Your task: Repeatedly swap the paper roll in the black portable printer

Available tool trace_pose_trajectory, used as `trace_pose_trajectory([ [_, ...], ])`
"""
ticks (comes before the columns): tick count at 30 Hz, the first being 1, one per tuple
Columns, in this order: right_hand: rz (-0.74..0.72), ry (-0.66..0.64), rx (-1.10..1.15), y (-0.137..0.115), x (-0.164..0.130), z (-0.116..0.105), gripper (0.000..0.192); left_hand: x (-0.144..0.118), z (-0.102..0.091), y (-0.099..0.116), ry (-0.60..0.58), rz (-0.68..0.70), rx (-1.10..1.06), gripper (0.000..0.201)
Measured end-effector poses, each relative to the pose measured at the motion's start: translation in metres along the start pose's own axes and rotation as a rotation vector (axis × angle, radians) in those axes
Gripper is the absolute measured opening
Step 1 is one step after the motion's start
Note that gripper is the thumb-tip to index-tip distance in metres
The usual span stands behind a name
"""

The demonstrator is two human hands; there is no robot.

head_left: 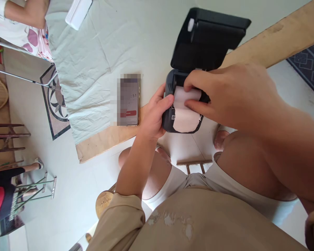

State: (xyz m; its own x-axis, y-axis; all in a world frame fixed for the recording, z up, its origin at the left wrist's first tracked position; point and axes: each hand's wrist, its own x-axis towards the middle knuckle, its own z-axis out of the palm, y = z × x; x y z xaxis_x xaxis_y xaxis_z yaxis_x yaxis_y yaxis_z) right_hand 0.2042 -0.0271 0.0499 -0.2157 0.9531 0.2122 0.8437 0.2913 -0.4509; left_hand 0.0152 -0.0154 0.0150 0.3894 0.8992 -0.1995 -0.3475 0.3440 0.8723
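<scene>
Paper roll (pixel 184 115) looks light and flimsy; we pinch its loose end with our right hand (pixel 235 94). Our left hand (pixel 155 115) clasps the black printer (pixel 172 122), lid open, at the counter (pixel 99 143) edge.

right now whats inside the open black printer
A white paper roll sits inside the printer, its lid up. The right hand pinches the paper and covers the rest; the left hand steadies the body.
</scene>
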Motion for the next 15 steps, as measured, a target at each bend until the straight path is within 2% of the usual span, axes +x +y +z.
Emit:
trace_pose_trajectory([
  [2, -0.032, 0.001, 0.067, 0.001, -0.001, -0.004, 0.016, 0.0, -0.003, -0.001, -0.023, 0.008, -0.022, 0.021],
  [4, -0.062, 0.007, 0.204, 0.001, -0.001, -0.01, 0.022, 0.0, -0.005, -0.003, 0.014, 0.024, -0.044, 0.017],
  [7, -0.051, 0.036, 0.637, 0.004, 0.005, -0.022, 0.035, 0.003, -0.008, -0.003, 0.141, 0.049, -0.062, 0.016],
  [9, 0.056, 0.135, 0.922, 0.01, 0.013, -0.027, 0.035, 0.005, -0.008, -0.003, 0.218, 0.047, -0.059, 0.019],
  [11, 0.267, 0.26, 1.104, 0.022, 0.025, -0.028, 0.024, 0.007, -0.007, -0.003, 0.246, 0.04, -0.064, 0.025],
  [13, 0.486, 0.387, 1.162, 0.039, 0.034, -0.024, 0.012, 0.008, -0.008, -0.003, 0.233, 0.042, -0.08, 0.031],
  [14, 0.529, 0.435, 1.138, 0.049, 0.036, -0.021, 0.005, 0.008, -0.008, -0.004, 0.221, 0.053, -0.093, 0.034],
  [15, 0.516, 0.507, 1.044, 0.058, 0.037, -0.017, 0.007, 0.008, -0.009, -0.004, 0.206, 0.066, -0.109, 0.036],
])
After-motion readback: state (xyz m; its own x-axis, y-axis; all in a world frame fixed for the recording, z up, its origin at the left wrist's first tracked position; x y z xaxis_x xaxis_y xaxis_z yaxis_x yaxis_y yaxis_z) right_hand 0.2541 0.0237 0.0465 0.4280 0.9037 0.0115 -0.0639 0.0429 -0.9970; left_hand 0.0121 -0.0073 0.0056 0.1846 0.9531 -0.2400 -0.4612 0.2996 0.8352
